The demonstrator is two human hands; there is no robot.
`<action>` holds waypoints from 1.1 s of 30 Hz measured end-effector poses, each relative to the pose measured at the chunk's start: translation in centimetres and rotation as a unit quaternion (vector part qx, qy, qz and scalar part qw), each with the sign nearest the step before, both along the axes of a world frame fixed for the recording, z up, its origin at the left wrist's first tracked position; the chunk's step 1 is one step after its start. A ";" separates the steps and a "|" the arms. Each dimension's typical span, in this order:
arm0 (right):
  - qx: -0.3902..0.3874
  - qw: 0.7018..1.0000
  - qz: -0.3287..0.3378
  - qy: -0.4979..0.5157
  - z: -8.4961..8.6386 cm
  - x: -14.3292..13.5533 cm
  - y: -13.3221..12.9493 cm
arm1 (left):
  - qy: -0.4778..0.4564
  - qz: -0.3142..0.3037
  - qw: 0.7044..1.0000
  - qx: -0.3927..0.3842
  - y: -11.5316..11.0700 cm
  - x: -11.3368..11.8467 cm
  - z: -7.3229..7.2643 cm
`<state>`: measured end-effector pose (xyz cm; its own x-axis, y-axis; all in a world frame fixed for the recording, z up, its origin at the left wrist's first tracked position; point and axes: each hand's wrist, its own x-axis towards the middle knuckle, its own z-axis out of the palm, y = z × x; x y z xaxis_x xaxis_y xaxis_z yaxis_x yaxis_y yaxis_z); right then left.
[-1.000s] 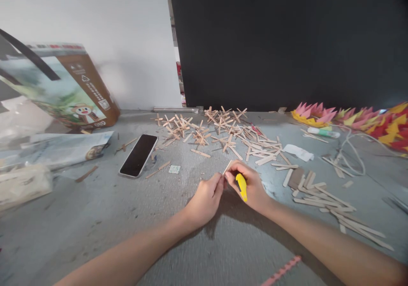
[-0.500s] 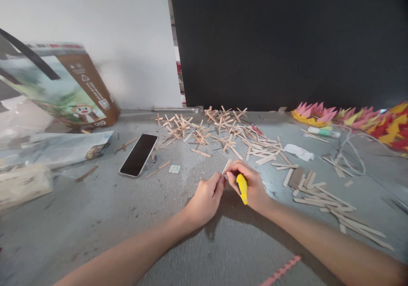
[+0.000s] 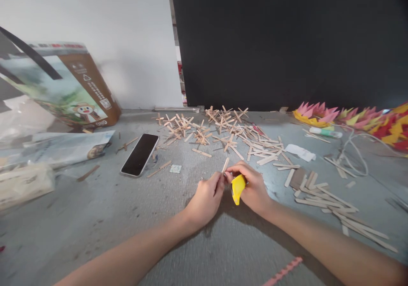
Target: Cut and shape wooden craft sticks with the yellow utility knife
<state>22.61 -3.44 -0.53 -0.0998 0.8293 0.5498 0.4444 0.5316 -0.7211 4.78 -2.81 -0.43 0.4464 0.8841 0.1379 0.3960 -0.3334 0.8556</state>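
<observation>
1. The left hand (image 3: 205, 199) is closed, thumb and fingers pinched narrowly around a slim, flat stick of pale wood (image 3: 225, 164).
2. That stick rises from between the two hands, its upper end leaning slightly to the right; its lower part is hidden by the fingers.
3. The right hand (image 3: 253, 186) is curled around a bright yellow, curved-handled tool (image 3: 237, 188), whose handle points down toward the tabletop. The tool's working end is covered, so whether it meets the wood cannot be told.
4. The fingertips of both hands come together just below the visible part of the stick, over the middle of a scuffed grey tabletop (image 3: 111, 218).
5. Beyond the hands lies a spread of small wooden pieces crossed into star shapes (image 3: 201, 136), running into loose, flat pale sticks (image 3: 267, 160) on its right.
6. Near the right forearm, a second batch of longer pale wooden sticks (image 3: 314, 202) overlaps in a fan beside a flat brown piece (image 3: 298, 178).
7. A black-screened phone with a light rim (image 3: 139, 155) lies left of the hands, near a small pale square packet (image 3: 175, 168).
8. A pink strip with notched edges (image 3: 283, 271) lies at the near edge of the view, between the forearms.
</observation>
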 end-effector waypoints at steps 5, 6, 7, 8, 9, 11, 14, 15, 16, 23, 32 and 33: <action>0.013 0.999 -0.020 -0.030 0.0 0.0 -0.1 | 0.004 -0.006 1.000 0.001 0.0 -0.1 0.0; 0.015 0.999 -0.022 -0.031 0.0 0.0 -0.1 | 0.006 -0.009 1.000 0.003 0.0 -0.1 0.0; 0.017 0.999 -0.022 -0.030 0.0 0.0 0.0 | 0.007 -0.012 1.000 0.004 0.0 -0.1 0.1; 0.017 0.999 -0.022 -0.029 0.0 0.0 0.0 | 0.008 -0.014 1.000 0.005 0.0 -0.1 0.1; 0.018 0.999 -0.022 -0.027 -0.1 0.0 0.0 | 0.009 -0.017 1.000 0.006 0.0 -0.1 0.1; 0.018 0.999 -0.022 -0.027 -0.1 0.0 0.0 | 0.008 -0.023 1.000 0.009 0.0 -0.2 0.2; 0.020 0.999 -0.025 -0.037 -0.2 0.0 -0.1 | 0.003 -0.033 0.999 0.015 0.0 -0.3 0.2; 0.020 0.999 -0.022 -0.041 -0.2 0.0 -0.1 | 0.000 -0.037 0.999 0.017 0.0 -0.3 0.2; 0.019 0.999 -0.016 -0.045 -0.2 0.0 -0.2 | -0.002 -0.039 0.999 0.018 0.0 -0.3 0.2; 0.010 0.997 0.016 -0.080 -0.2 0.2 -0.3 | -0.014 -0.044 0.999 0.020 0.1 -0.3 0.0; -0.003 0.993 0.010 -0.116 0.0 0.2 -0.2 | -0.023 -0.047 0.998 0.017 0.2 -0.4 -0.2; -0.004 0.993 0.009 -0.116 0.0 0.2 -0.2 | -0.024 -0.046 0.999 0.017 0.2 -0.4 -0.2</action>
